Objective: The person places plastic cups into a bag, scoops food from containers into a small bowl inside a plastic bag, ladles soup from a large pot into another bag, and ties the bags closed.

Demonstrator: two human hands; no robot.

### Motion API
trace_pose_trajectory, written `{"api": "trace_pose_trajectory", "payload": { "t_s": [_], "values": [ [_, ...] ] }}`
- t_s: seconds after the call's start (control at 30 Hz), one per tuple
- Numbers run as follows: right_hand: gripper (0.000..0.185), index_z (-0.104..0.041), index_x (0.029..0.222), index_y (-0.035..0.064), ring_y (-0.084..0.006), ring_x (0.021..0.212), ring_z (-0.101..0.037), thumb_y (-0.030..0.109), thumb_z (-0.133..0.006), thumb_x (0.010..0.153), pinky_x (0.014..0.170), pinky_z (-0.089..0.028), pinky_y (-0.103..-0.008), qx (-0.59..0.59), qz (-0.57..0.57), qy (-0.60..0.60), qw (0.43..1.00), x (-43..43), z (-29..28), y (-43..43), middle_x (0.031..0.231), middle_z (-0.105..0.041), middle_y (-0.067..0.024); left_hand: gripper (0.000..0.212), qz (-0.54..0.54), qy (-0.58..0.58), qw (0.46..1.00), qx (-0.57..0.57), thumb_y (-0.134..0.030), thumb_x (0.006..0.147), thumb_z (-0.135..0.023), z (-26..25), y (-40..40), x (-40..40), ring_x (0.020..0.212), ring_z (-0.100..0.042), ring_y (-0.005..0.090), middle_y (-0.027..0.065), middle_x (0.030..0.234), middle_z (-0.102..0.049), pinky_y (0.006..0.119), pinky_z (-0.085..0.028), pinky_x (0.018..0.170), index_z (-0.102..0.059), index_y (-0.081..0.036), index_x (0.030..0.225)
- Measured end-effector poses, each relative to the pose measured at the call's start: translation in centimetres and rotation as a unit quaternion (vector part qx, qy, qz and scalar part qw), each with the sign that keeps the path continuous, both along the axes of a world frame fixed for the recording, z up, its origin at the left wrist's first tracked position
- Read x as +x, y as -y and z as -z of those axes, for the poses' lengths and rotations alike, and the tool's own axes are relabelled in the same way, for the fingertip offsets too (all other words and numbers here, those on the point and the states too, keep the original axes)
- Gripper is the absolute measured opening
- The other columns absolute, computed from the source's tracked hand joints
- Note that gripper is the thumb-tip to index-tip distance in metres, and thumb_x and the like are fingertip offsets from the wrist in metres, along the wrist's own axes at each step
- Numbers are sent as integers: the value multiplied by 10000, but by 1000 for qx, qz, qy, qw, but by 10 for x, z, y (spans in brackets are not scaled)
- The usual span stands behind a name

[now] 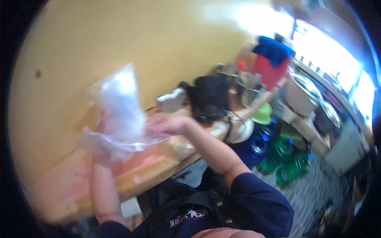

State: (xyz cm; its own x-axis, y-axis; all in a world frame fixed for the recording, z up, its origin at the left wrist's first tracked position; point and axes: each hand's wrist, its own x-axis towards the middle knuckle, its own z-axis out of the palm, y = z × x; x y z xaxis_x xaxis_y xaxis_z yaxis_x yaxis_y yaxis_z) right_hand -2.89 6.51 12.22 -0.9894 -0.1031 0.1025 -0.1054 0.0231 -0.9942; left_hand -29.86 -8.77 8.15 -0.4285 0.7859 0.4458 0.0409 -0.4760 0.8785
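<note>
A clear plastic bag [122, 101] stands up between my hands above the wooden table [134, 187], with its lower folds spread out sideways. My left hand [104, 122] is mostly behind or inside the plastic, seen only as a blurred shape through it. At the bag's right side, my right hand [165, 124] has its fingers curled on the plastic's edge. The picture is blurred, and whether the bag holds anything cannot be told.
Behind my right hand are a white object [171, 101] and a black container [210, 95]. Wire baskets [247, 86] stand farther back. Green plastic bottles [293, 171] rest on the floor at right, below a large metal pot [303, 95]. A yellow wall [178, 44] borders the table.
</note>
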Motion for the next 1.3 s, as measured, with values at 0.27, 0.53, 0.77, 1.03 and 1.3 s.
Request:
{"api": "trace_pose_trajectory", "payload": {
  "t_s": [0.27, 0.53, 0.77, 1.03, 1.3],
  "values": [
    [277, -571, 841, 97, -177, 697, -578, 357, -526, 923, 523, -424, -267, -305, 13, -196, 932, -24, -53, -17, 758, -589, -43, 554, 173, -97, 979, 36, -187, 821, -665, -39, 48, 20, 1005, -560, 180, 66, 1232, -545, 288, -460, 888, -444, -39, 1307],
    [201, -529, 763, 127, -54, 450, -445, 156, -457, 949, 366, -334, -179, -379, 295, -58, 875, -125, -108, -39, 610, -507, 26, 457, -247, -194, 935, -167, -198, 779, -644, -109, -22, -43, 749, -603, 188, 90, 1060, -616, 320, -502, 654, -529, -47, 1194],
    [220, -506, 602, 134, -94, 367, -354, 40, -497, 801, 304, -245, -227, -187, 327, 195, 905, -158, 44, -43, 533, -461, 26, 382, -169, -251, 821, -483, -204, 805, -605, 29, -28, -38, 740, -594, 190, 91, 1042, -616, 316, -494, 632, -549, -48, 1150],
    [194, -616, 771, -23, -271, 587, -615, 131, -512, 828, 498, -461, -405, 408, 470, 23, 783, -149, 112, -141, 652, -599, -173, 308, -143, -209, 880, -402, -210, 836, -561, 12, -79, 37, 729, -584, 191, 92, 1023, -615, 312, -485, 607, -572, -49, 1099],
    [378, -494, 1126, -39, -249, 898, -632, 161, -625, 833, 759, -499, -343, 202, 602, -86, 768, -85, 62, -3, 962, -627, -183, 322, -315, -16, 928, -200, -307, 967, -422, 20, -10, 31, 746, -583, 181, 80, 909, -609, 336, -475, 594, -556, -37, 1081]
  ]
}}
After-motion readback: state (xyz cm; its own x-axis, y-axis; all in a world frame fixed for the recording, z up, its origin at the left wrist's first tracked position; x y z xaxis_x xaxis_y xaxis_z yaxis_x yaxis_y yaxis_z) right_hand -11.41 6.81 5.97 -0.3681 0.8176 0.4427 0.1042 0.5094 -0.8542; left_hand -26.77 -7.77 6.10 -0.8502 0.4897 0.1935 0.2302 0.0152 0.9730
